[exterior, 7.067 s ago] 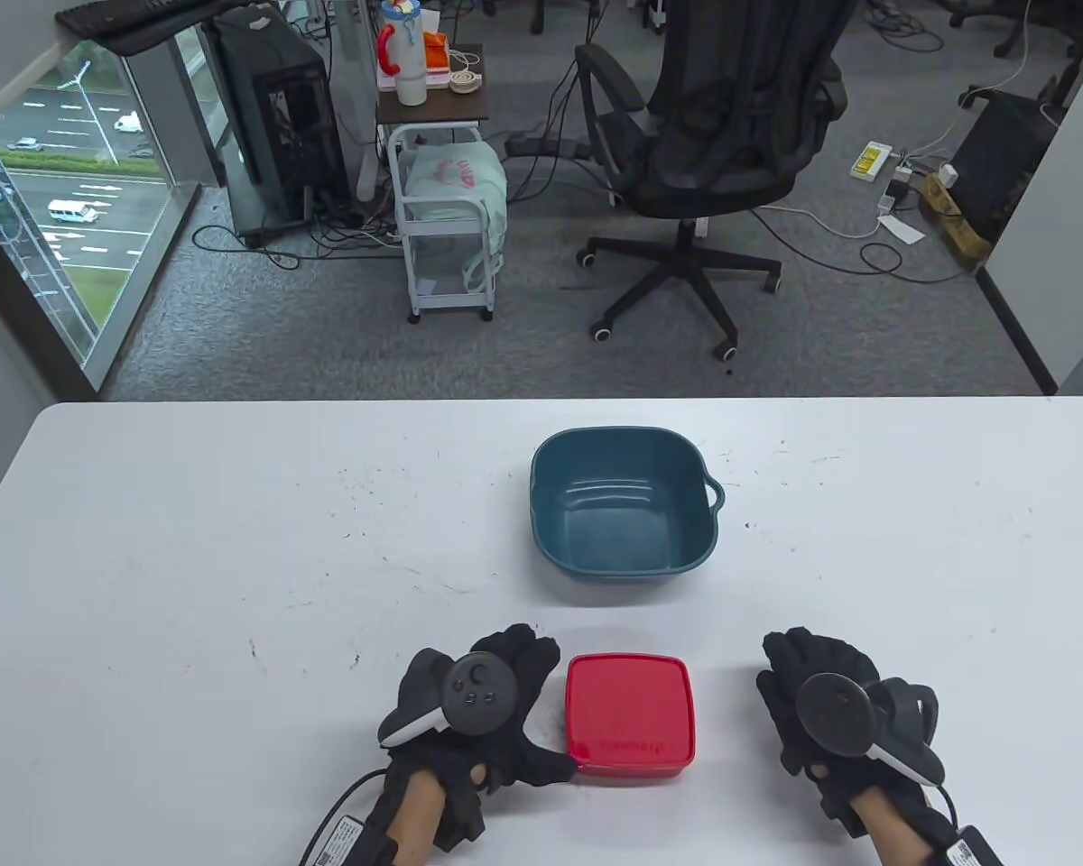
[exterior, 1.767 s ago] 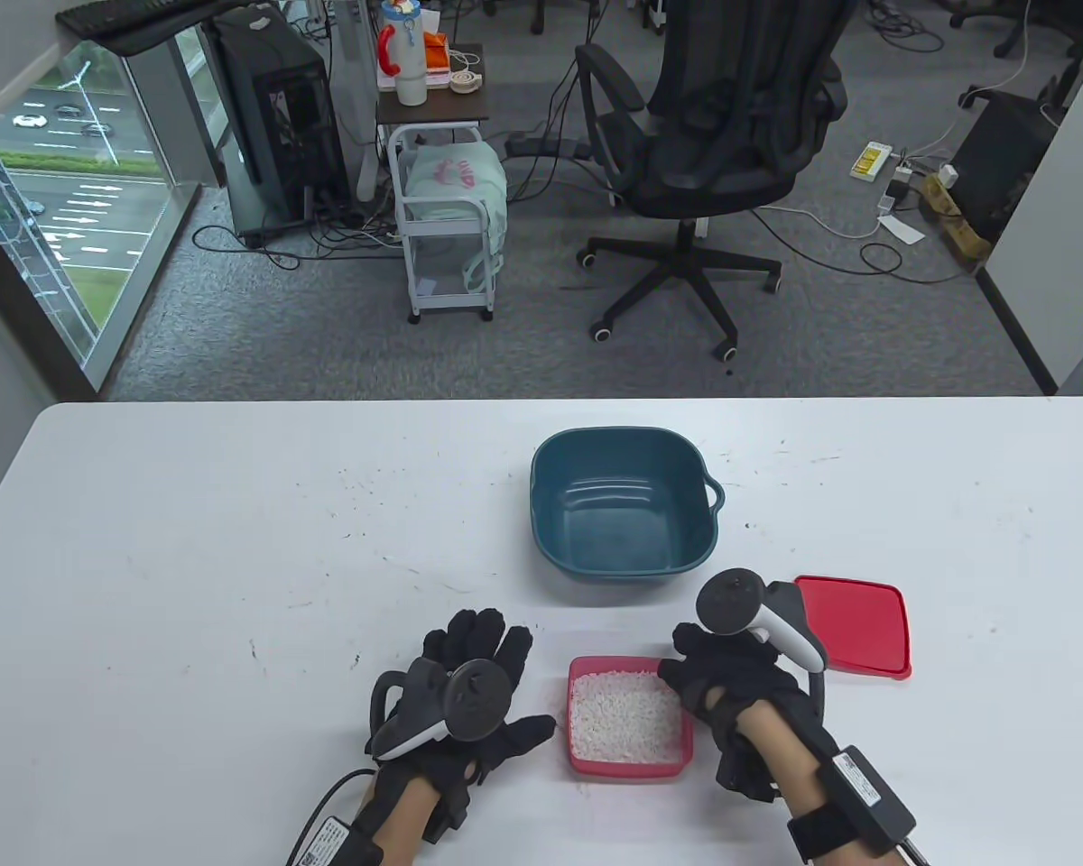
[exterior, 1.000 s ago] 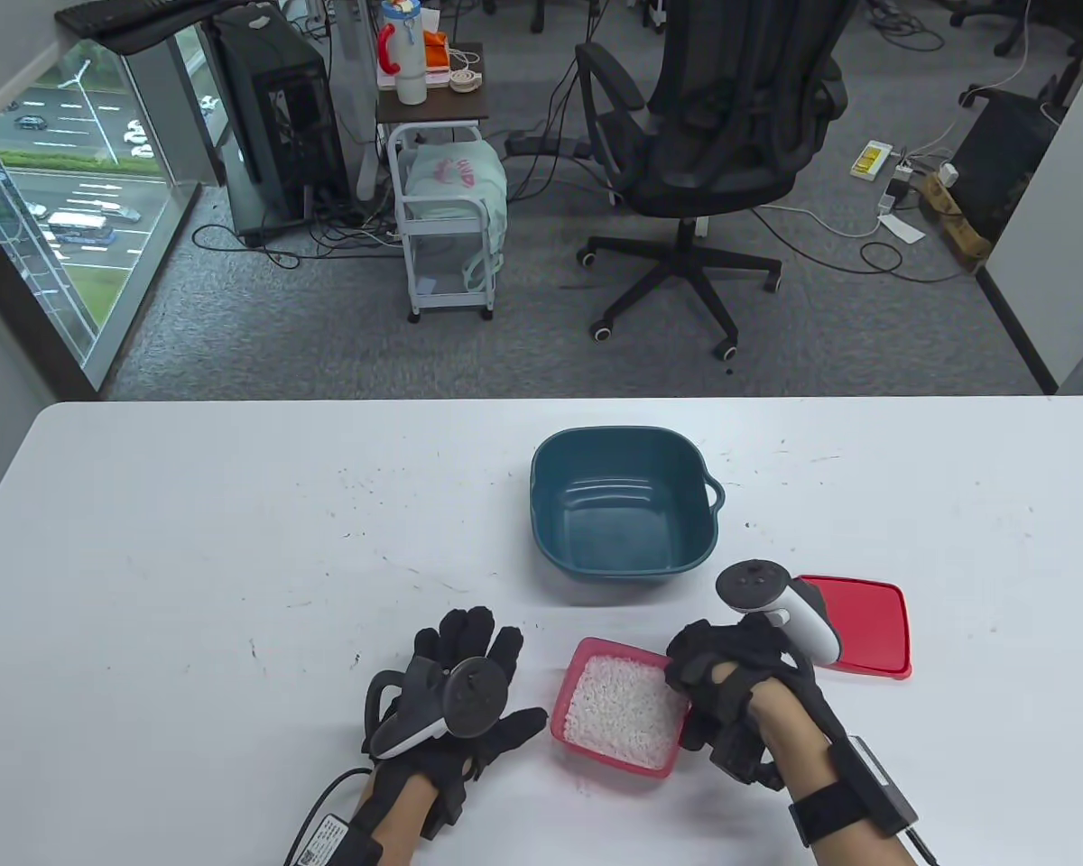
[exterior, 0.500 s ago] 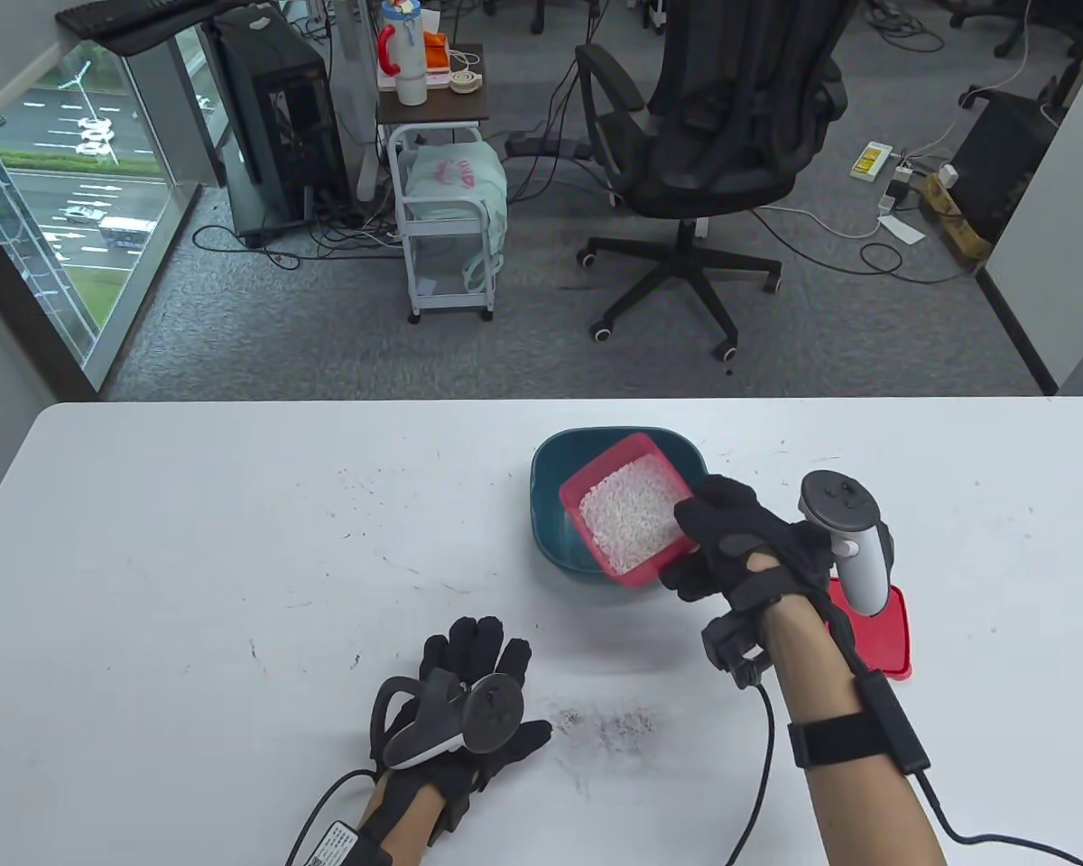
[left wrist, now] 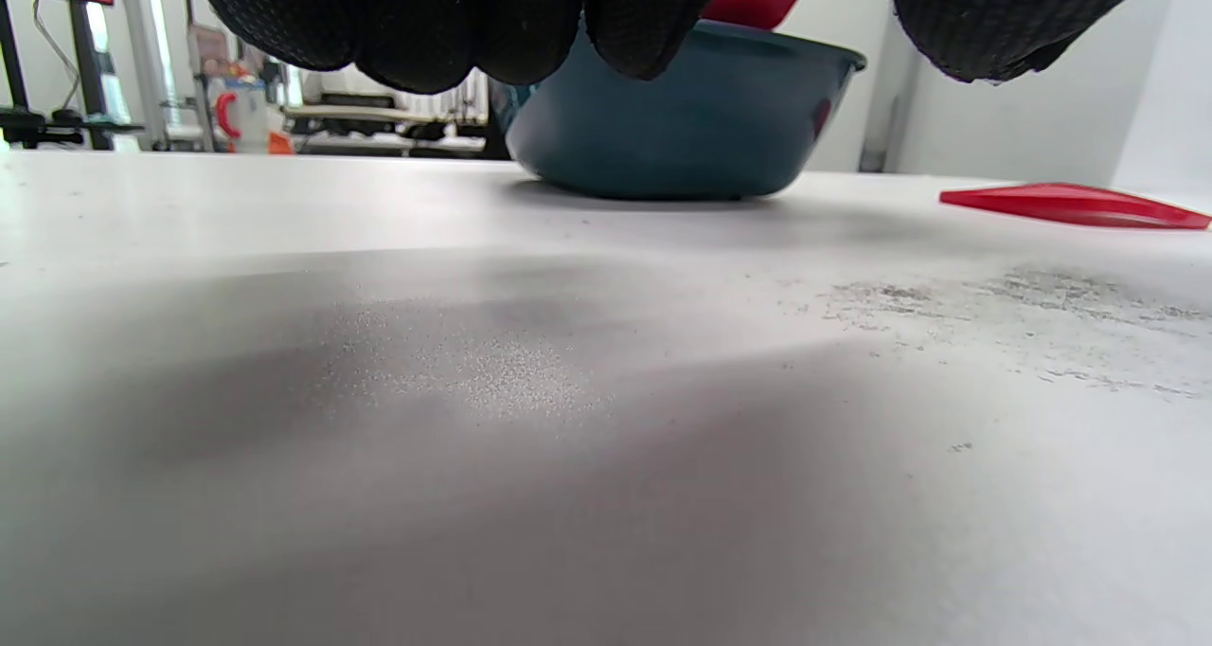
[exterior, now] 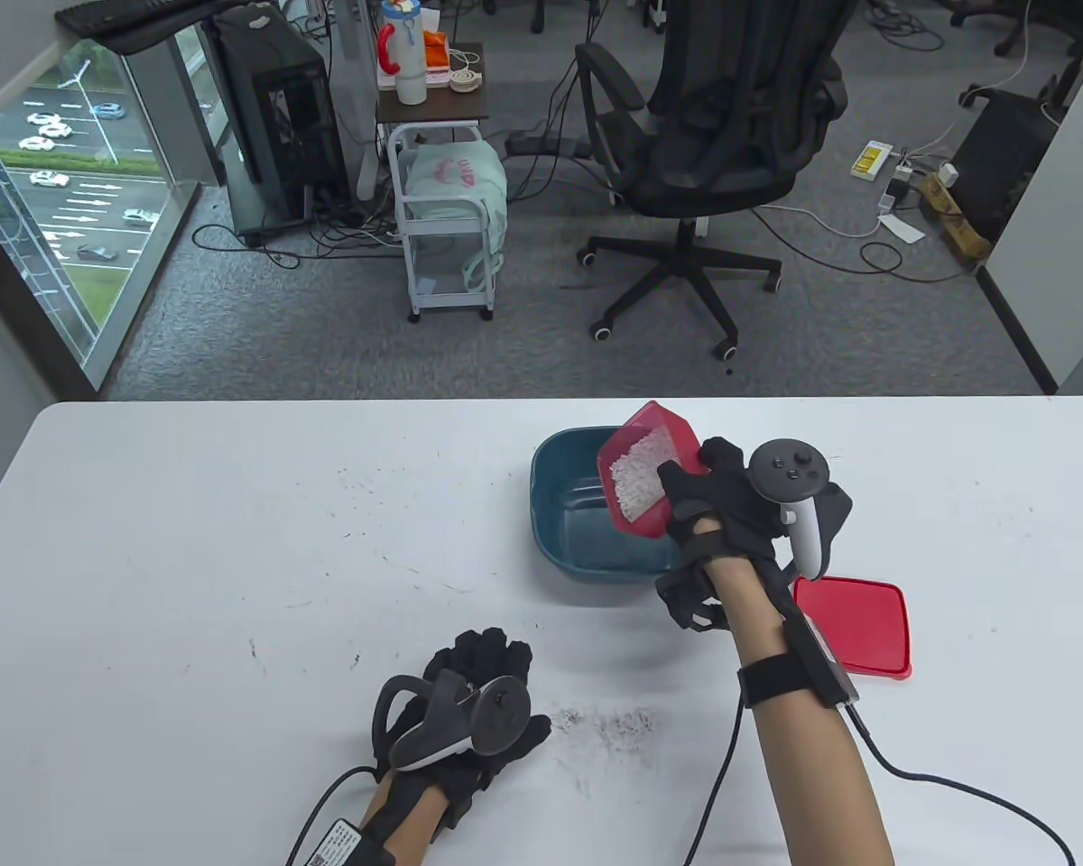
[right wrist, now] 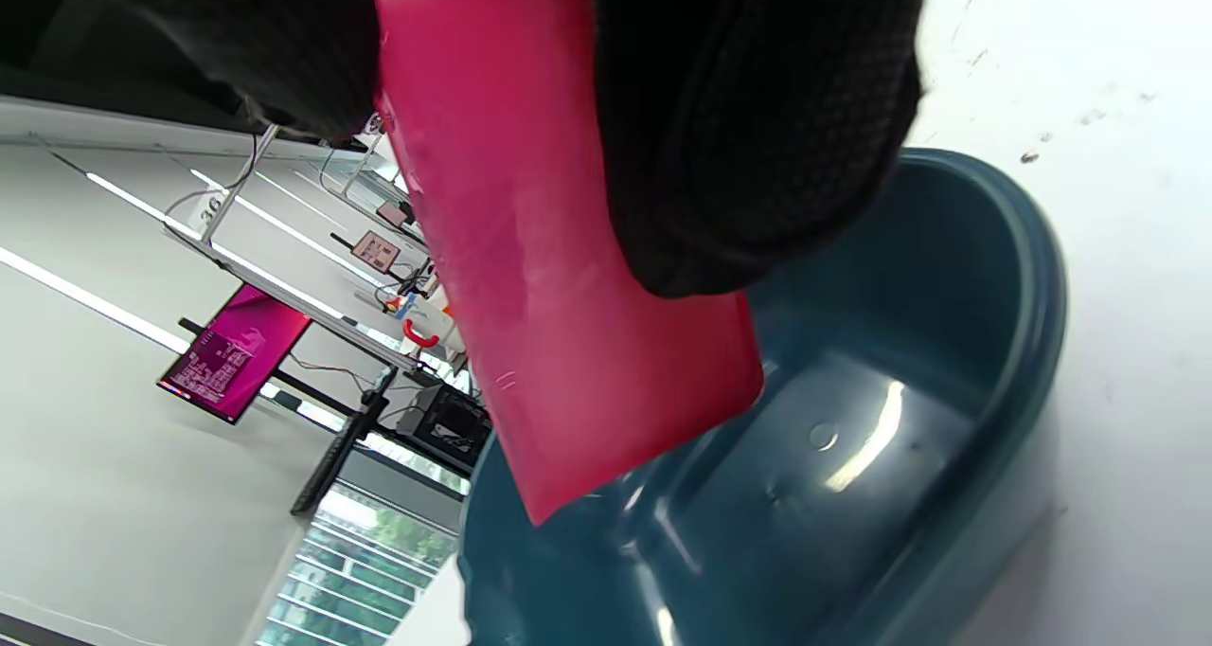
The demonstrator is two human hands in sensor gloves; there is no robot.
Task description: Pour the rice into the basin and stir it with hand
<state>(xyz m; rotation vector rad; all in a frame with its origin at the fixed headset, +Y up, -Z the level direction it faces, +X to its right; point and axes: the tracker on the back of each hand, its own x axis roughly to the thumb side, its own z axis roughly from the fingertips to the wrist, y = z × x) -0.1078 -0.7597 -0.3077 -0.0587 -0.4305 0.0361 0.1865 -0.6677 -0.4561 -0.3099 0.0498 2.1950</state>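
My right hand [exterior: 713, 505] grips the red rice box [exterior: 636, 469] and holds it tilted leftward above the teal basin [exterior: 560, 532]. White rice [exterior: 636, 478] lies against the box's lower side; no grains show in the basin. In the right wrist view the box's red underside [right wrist: 549, 277] hangs over the basin's shiny inside [right wrist: 852, 457], with my gloved fingers [right wrist: 757, 125] curled round it. My left hand [exterior: 478, 695] rests flat on the table near the front edge, fingers straight, holding nothing. In the left wrist view its fingertips [left wrist: 454, 21] hang above the tabletop, the basin [left wrist: 663, 125] beyond them.
The red lid [exterior: 853, 627] lies flat on the white table [exterior: 189, 559] right of the basin, also seen as the lid [left wrist: 1070, 206] in the left wrist view. Dark smudges [exterior: 623, 722] mark the table where the box stood. An office chair [exterior: 722, 135] and a cart [exterior: 442, 225] stand beyond the far edge.
My right hand lifted the open rice box from the table front, carried it over the basin and has now tipped it steeply to the left. The left hand stayed flat in place.
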